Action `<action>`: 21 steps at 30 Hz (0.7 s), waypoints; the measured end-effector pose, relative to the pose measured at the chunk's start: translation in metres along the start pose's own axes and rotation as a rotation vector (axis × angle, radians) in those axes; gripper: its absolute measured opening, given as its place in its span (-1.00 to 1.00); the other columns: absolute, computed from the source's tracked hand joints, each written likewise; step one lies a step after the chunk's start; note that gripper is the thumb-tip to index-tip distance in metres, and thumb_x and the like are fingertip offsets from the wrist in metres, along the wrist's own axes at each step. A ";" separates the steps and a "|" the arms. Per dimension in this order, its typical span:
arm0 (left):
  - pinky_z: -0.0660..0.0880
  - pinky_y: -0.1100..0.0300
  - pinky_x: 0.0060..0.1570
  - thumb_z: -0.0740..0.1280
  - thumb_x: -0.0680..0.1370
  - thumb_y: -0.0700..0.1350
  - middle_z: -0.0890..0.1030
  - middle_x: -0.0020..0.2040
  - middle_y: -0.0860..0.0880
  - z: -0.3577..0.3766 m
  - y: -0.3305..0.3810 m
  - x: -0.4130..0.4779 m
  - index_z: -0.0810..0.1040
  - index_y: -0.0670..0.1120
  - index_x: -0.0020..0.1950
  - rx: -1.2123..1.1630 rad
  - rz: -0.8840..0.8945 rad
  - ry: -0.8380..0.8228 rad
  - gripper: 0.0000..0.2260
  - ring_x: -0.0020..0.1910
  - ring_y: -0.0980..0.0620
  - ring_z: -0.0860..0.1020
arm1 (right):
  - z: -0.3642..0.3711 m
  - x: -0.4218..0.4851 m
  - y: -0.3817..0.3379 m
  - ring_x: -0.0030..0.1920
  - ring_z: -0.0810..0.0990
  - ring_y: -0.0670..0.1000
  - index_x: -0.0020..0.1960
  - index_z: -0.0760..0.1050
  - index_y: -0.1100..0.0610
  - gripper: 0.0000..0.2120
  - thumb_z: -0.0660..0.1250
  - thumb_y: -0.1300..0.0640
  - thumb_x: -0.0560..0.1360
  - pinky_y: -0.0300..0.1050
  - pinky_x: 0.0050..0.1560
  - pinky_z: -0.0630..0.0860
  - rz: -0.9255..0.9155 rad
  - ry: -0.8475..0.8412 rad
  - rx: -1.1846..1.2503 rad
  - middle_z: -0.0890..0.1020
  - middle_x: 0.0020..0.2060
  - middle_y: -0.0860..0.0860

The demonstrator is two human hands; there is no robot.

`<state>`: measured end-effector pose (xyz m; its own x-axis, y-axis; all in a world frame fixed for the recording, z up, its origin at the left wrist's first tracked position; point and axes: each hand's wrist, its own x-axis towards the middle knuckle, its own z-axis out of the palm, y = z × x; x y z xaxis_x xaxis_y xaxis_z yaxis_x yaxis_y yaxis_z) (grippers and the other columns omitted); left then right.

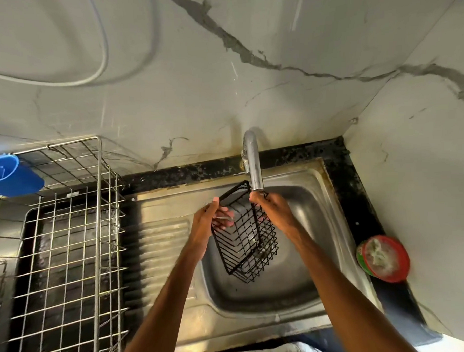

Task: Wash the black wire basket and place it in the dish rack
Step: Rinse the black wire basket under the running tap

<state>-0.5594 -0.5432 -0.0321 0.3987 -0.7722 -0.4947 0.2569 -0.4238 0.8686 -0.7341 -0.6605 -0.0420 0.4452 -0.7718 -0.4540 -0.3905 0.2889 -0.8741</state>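
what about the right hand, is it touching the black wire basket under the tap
Touching. The head view shows the right hand with its fingers curled over the top rim of the black wire basket, just below the chrome tap spout.

Home kitchen: stainless sink with drainboard and chrome tap, wire dish rack on the left, marble-look wall tiles, dark stone bench.
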 end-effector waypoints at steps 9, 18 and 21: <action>0.22 0.11 -0.37 0.26 0.69 0.11 0.62 -0.40 -0.18 0.002 0.003 -0.007 0.63 -0.01 -0.31 0.040 0.039 0.017 -0.57 -0.38 -0.18 0.39 | 0.022 -0.025 -0.001 0.15 0.55 -0.24 0.39 0.35 0.11 -0.60 0.34 0.00 0.63 -0.36 0.10 0.53 -0.194 0.133 0.001 0.50 0.25 0.05; 0.45 0.32 -0.39 0.27 0.71 0.03 0.58 -0.46 -0.12 0.013 0.007 -0.002 0.55 -0.10 -0.32 0.083 0.095 -0.052 -0.57 -0.53 0.00 0.57 | -0.005 -0.037 -0.019 0.25 0.56 0.07 0.48 0.37 -0.02 -0.51 0.11 -0.23 0.65 0.07 0.26 0.51 -0.090 0.130 -0.696 0.61 0.24 -0.03; 0.52 0.23 -0.43 0.26 0.71 0.07 0.63 -0.45 -0.14 0.024 0.008 -0.004 0.57 -0.13 -0.28 0.219 0.108 -0.117 -0.56 -0.51 0.00 0.62 | -0.008 -0.039 -0.020 0.24 0.57 0.20 0.39 0.41 0.17 -0.62 0.11 -0.02 0.69 0.06 0.18 0.49 -0.052 0.090 -0.868 0.61 0.20 0.14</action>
<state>-0.5803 -0.5554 -0.0227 0.3060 -0.8626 -0.4028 0.0167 -0.4182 0.9082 -0.7496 -0.6407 -0.0052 0.4287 -0.8243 -0.3698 -0.8635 -0.2535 -0.4360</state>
